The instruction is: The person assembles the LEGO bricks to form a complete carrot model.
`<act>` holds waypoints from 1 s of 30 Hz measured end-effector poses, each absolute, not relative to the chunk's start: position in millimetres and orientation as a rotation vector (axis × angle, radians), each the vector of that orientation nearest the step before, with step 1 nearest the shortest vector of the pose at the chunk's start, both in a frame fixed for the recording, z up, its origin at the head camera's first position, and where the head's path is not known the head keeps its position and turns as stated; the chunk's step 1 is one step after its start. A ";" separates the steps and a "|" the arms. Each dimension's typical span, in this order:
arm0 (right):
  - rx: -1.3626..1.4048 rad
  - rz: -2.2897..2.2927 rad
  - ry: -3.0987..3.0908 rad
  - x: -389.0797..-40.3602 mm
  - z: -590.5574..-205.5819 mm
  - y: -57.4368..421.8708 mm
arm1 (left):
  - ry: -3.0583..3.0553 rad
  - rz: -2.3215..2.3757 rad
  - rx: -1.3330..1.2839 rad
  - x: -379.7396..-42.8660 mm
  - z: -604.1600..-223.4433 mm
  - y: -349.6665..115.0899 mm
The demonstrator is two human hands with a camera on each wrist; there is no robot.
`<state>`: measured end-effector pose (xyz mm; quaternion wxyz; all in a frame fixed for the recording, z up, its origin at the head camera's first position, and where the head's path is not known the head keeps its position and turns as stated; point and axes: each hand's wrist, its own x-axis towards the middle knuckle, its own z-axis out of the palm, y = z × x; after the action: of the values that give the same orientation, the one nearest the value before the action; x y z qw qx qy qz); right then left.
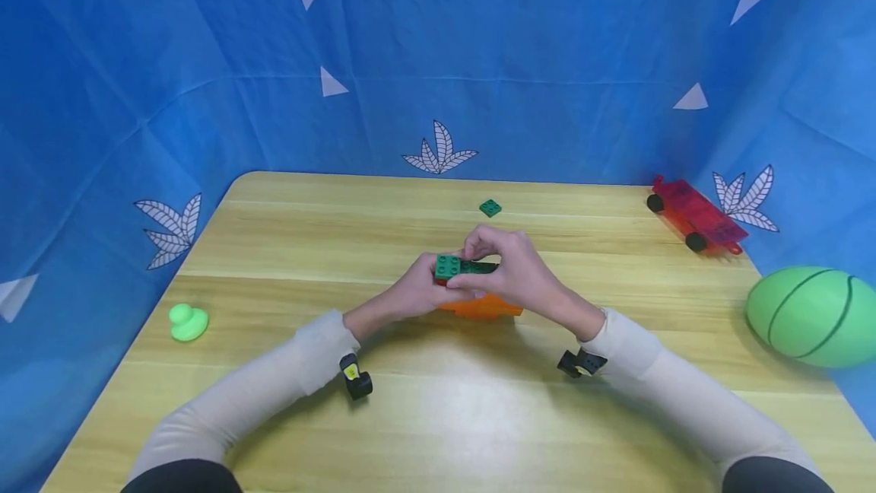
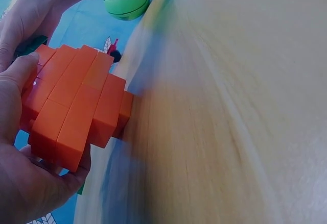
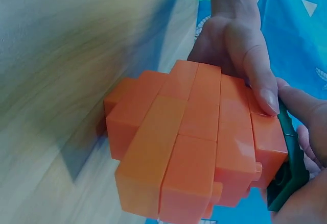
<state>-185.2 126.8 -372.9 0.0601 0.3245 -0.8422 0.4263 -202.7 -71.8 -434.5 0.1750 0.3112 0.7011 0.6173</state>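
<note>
Over the middle of the table, my left hand [image 1: 420, 289] grips a stepped block of orange toy bricks [image 2: 71, 96], with its thumb along the upper side and its other fingers underneath. My right hand [image 1: 516, 268] pinches a dark green plate [image 3: 288, 170] between thumb and fingers at the top end of the orange block. In the right wrist view this plate lies right along the end bricks. A brighter green studded plate [image 1: 448, 266] sits at the top beside it in the head view. The hands partly hide the orange block there.
Behind the hands lies a loose green studded plate [image 1: 490, 208]. A lime-green duck-shaped toy [image 1: 188, 322] stands at the left. To the right are a translucent red toy car [image 1: 699, 215] and a green ball [image 1: 814, 316]. A blue cloth [image 1: 520, 36] hangs around the wooden table [image 1: 465, 424].
</note>
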 end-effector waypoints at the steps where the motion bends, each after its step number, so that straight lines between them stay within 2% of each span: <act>1: 0.979 1.283 -2.555 -185.2 -372.9 126.8 | 1.993 1.745 0.876 -202.5 -434.1 -71.8; 12: 0.996 1.290 -2.602 -188.2 -370.9 130.7 | 1.999 1.751 0.877 -202.4 -433.6 -70.6; 22: 1.272 1.108 -2.466 -190.2 -374.1 140.7 | 2.014 1.744 0.847 -200.8 -433.7 -72.5; 30: 1.308 1.145 -2.479 -195.9 -375.9 148.8 | 2.022 1.738 0.872 -201.3 -434.1 -71.9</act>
<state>-195.9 148.8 -375.9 0.0570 0.4313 -0.8175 0.3775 -201.3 -71.9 -434.1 0.1673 0.3065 0.7107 0.6107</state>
